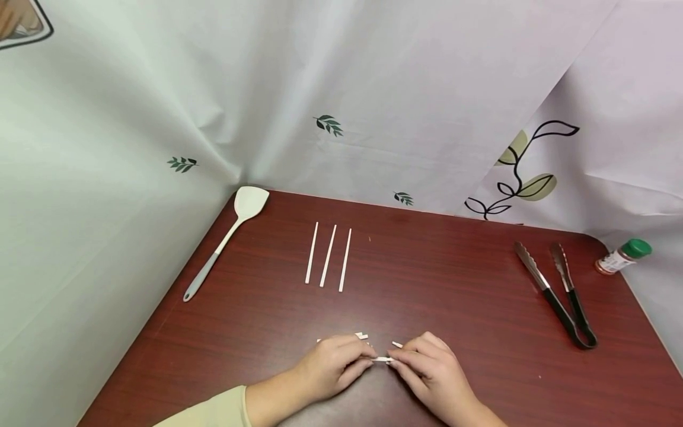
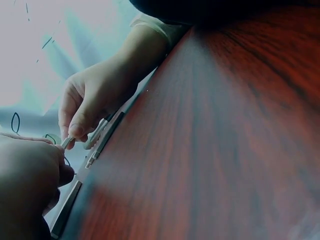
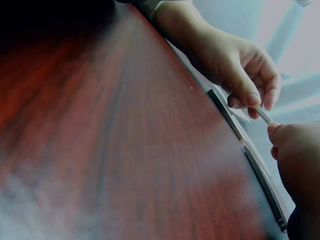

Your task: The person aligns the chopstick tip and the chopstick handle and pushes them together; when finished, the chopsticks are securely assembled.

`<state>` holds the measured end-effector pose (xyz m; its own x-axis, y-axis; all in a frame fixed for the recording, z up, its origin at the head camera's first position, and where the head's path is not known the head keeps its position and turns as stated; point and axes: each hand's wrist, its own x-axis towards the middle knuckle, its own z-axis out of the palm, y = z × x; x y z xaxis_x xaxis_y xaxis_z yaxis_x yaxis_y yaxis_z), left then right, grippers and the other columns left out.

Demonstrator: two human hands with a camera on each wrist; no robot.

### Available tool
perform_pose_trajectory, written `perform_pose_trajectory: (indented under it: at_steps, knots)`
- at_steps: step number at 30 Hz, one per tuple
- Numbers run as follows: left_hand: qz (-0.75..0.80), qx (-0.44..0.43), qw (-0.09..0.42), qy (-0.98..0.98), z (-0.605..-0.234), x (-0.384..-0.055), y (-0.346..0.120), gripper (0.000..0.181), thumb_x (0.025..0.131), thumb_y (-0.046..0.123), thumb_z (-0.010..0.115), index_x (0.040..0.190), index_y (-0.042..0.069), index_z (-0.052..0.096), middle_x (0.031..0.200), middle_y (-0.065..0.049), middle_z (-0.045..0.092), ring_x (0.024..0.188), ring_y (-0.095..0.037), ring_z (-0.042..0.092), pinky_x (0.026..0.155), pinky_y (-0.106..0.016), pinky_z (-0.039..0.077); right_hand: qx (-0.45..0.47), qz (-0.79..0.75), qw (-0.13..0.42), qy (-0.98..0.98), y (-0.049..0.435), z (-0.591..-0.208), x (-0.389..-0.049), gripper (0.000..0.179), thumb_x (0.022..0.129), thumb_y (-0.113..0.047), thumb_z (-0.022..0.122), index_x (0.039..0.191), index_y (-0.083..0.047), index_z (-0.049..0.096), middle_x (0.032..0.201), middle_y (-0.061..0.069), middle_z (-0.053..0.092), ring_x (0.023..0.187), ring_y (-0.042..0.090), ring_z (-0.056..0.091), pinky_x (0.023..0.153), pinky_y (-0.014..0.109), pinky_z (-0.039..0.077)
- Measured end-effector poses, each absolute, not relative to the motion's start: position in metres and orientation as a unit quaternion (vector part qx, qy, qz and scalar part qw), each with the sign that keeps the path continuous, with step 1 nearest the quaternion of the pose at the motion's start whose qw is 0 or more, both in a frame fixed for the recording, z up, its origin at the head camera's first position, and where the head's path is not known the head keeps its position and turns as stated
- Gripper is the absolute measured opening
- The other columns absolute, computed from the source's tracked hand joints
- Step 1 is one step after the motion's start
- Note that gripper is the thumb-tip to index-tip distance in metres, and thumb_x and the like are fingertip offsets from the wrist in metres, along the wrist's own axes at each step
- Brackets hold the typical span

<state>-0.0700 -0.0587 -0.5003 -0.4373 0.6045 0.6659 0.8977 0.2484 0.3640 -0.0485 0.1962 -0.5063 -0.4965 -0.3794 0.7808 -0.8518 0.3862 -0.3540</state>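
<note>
Between my two hands, close over the table, is a short thin white stick (image 1: 382, 359), held level. My left hand (image 1: 341, 365) pinches one end between thumb and fingertips. At the other end, my right hand (image 1: 429, 370) pinches it the same way. The right wrist view shows the stick (image 3: 263, 115) bridging the gap between both sets of fingertips. Behind the left hand lie white stick ends (image 1: 363, 336), partly hidden by its fingers. Another white stick end (image 1: 397, 344) shows beside the right index finger, the rest covered by that hand.
Three longer white sticks (image 1: 328, 256) lie side by side farther back on the dark red table (image 1: 437, 273). A white spatula (image 1: 226, 238) lies along the left edge. To the right are metal tongs (image 1: 555, 296) with black handles and a green-capped spice jar (image 1: 619, 258). Pale curtains surround the table.
</note>
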Motion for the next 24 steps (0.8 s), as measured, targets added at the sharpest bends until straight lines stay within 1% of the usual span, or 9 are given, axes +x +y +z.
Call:
perform_pose_trajectory:
  at_steps: [6,11,17,21,24]
  knots:
    - [-0.346,-0.493,0.221,-0.768,-0.4996,-0.0676,-0.0562,0.022,0.087,0.008,0.085,0.105,0.015,0.074,0.100,0.008,0.074,0.095,-0.003,0.072,0.091,-0.020,0.055,0.401,0.391,0.306,-0.769,0.1957,-0.5057,-0.0485,0.016,0.103,-0.021,0.074,0.102,-0.009,0.083,0.093,-0.005,0.073,0.083,0.011,0.064,0.074,0.023,0.051]
    - [-0.341,-0.488,0.225,-0.771,-0.4996,-0.0658,-0.0553,0.020,0.088,0.009,0.085,0.103,0.015,0.074,0.099,0.009,0.074,0.097,-0.003,0.072,0.094,-0.022,0.055,0.404,0.392,0.302,-0.769,0.1955,-0.5050,-0.0482,0.015,0.103,-0.021,0.074,0.102,-0.009,0.083,0.093,-0.005,0.073,0.083,0.011,0.064,0.075,0.022,0.050]
    - [-0.336,-0.491,0.219,-0.773,-0.4990,-0.0642,-0.0557,0.012,0.093,0.011,0.081,0.102,0.015,0.074,0.100,0.009,0.073,0.095,-0.003,0.071,0.094,-0.021,0.054,0.409,0.396,0.300,-0.765,0.1945,-0.5047,-0.0480,0.014,0.103,-0.020,0.073,0.102,-0.009,0.083,0.093,-0.005,0.073,0.084,0.011,0.065,0.075,0.022,0.051]
    - [-0.338,-0.494,0.213,-0.772,-0.4995,-0.0623,-0.0554,0.003,0.100,0.013,0.074,0.103,0.014,0.075,0.101,0.008,0.073,0.097,-0.005,0.071,0.094,-0.019,0.054,0.410,0.399,0.298,-0.764,0.1936,-0.5043,-0.0478,0.014,0.103,-0.019,0.073,0.101,-0.010,0.083,0.092,-0.005,0.073,0.085,0.012,0.065,0.076,0.022,0.051]
    - [-0.339,-0.494,0.212,-0.772,-0.5001,-0.0611,-0.0549,0.004,0.102,0.013,0.072,0.103,0.015,0.075,0.100,0.008,0.073,0.099,-0.005,0.071,0.095,-0.020,0.054,0.411,0.402,0.296,-0.763,0.1929,-0.5041,-0.0479,0.013,0.103,-0.019,0.073,0.101,-0.010,0.082,0.092,-0.005,0.072,0.085,0.012,0.065,0.075,0.021,0.051]
